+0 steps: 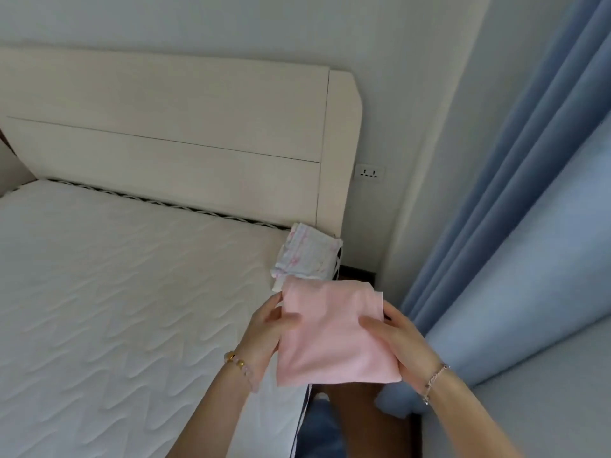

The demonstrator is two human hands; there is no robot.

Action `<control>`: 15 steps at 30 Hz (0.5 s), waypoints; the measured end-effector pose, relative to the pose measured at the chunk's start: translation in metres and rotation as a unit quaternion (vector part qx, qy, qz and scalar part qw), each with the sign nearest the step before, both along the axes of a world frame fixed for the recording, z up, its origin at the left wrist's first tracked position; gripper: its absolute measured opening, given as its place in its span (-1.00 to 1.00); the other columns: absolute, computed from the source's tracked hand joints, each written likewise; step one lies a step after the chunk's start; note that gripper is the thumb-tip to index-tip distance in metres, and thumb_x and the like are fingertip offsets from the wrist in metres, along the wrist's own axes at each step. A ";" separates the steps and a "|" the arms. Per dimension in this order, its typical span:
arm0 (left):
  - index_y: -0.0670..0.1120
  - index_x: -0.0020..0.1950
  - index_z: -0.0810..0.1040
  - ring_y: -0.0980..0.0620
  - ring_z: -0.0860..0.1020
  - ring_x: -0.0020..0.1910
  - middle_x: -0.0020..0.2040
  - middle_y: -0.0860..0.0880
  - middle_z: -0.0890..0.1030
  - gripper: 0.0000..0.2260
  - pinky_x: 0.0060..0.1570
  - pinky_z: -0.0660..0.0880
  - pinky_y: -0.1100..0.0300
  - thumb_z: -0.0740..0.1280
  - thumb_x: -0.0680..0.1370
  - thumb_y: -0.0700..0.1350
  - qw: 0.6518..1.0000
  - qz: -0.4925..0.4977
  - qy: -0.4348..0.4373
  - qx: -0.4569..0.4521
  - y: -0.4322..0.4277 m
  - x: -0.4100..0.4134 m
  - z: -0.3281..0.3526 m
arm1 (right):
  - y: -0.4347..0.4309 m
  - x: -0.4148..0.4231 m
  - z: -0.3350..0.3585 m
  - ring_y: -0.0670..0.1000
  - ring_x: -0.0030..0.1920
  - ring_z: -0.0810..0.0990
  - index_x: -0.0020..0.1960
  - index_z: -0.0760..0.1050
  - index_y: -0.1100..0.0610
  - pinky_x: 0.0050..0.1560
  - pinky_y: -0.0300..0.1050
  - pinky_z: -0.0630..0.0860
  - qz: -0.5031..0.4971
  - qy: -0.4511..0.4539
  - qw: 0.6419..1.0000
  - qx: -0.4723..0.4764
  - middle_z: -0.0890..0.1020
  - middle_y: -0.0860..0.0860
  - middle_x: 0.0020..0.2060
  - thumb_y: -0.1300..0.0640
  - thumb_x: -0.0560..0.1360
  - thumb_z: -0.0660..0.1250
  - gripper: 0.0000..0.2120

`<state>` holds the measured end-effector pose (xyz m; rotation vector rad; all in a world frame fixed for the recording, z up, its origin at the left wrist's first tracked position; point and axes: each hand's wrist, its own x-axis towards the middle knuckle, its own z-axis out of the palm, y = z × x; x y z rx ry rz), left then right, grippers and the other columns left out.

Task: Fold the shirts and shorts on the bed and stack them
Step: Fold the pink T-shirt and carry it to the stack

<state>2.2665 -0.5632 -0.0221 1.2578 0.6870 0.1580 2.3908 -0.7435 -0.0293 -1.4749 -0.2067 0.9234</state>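
A folded pink garment (334, 338) is held in the air over the bed's right edge. My left hand (267, 328) grips its left side, thumb on top. My right hand (396, 338) grips its right side, thumb on top as well. Just beyond it, a folded white garment with pink print (305, 252) lies on the mattress (115, 292) at the corner near the headboard. The pink garment's far edge partly covers the white one's near edge.
A cream wooden headboard (172, 137) stands behind the mattress. Blue curtains (529, 226) hang on the right, close to the bed. A wall socket (369, 173) sits between them. Dark floor (363, 421) shows in the narrow gap below.
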 end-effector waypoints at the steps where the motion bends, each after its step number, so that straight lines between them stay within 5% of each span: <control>1: -0.03 0.23 0.51 -0.06 0.61 0.00 0.06 -0.09 0.64 -0.62 -0.22 0.52 0.19 0.33 0.45 -0.32 1.000 -0.001 0.003 -0.002 0.012 0.018 -0.006 | 0.012 0.018 -0.006 0.08 0.03 0.65 0.21 0.49 -0.02 0.05 0.01 0.57 0.004 0.010 1.000 -0.006 0.67 0.04 0.05 0.08 0.32 0.45 -0.54; 7: -0.01 0.21 0.50 -0.07 0.61 0.01 0.08 -0.07 0.64 -0.65 -0.26 0.55 0.19 0.27 0.51 -0.34 0.998 0.018 0.057 -0.033 0.087 0.116 -0.036 | 0.092 0.118 -0.035 0.08 -0.05 0.67 0.16 0.47 -0.13 0.00 0.03 0.61 0.013 0.026 0.997 -0.068 0.66 0.06 0.02 0.16 0.49 0.36 -0.69; 15: -0.01 0.25 0.46 -0.10 0.59 0.04 0.09 -0.11 0.62 -0.58 -0.16 0.53 0.11 0.35 0.43 -0.30 0.989 0.037 0.119 -0.074 0.159 0.211 -0.085 | 0.168 0.207 -0.080 0.07 0.05 0.61 0.23 0.42 -0.11 0.07 0.02 0.58 0.008 0.058 0.994 -0.096 0.60 0.03 0.07 0.17 0.50 0.34 -0.64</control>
